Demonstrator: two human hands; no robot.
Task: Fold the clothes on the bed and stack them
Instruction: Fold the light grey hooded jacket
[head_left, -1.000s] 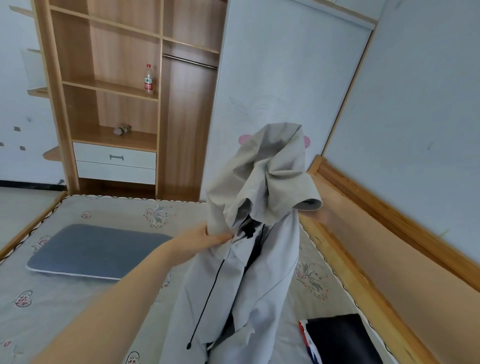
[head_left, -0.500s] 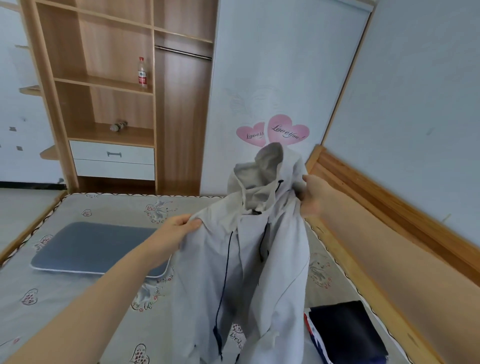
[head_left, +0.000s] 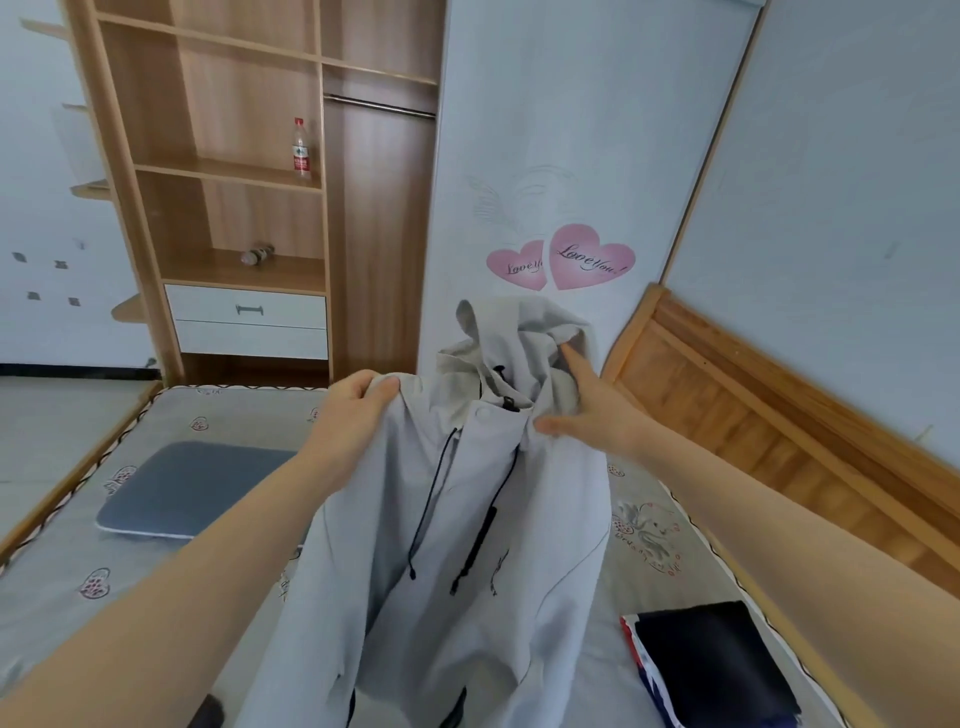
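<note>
Pale grey fabric fills the middle of the view: a hooded jacket (head_left: 447, 519) is held up in the air above the bed (head_left: 78, 545), its hood standing at the top and its black drawcords hanging down the front. The left hand (head_left: 353, 410) has its fingers (head_left: 374, 387) closed tight on the jacket's shoulder. The right hand (head_left: 587, 410) meets the other side at the collar, with a finger reaching up into the hood and the thumb laid against the cloth; whether it truly pinches the fabric I cannot tell.

The bed carries a grey mattress cover printed with small heart and flower motifs and edged with a dark scalloped trim. A blue-grey flat pillow (head_left: 192, 488) lies on its left part, and a dark folded garment (head_left: 711, 670) with a red and white edge rests on its near right corner, close to the wooden bed frame (head_left: 769, 415) running along the right wall.

Beyond the bed stands an open wooden wardrobe (head_left: 249, 208) with shelves, a hanging rail and two white drawers (head_left: 249, 322). A clear bottle (head_left: 300, 150) with a red label stands upright on one shelf, and a small object, too small to tell, lies on the shelf below. Two pink heart stickers (head_left: 566, 260) sit on the pale panel behind the jacket. The walls are light blue.
</note>
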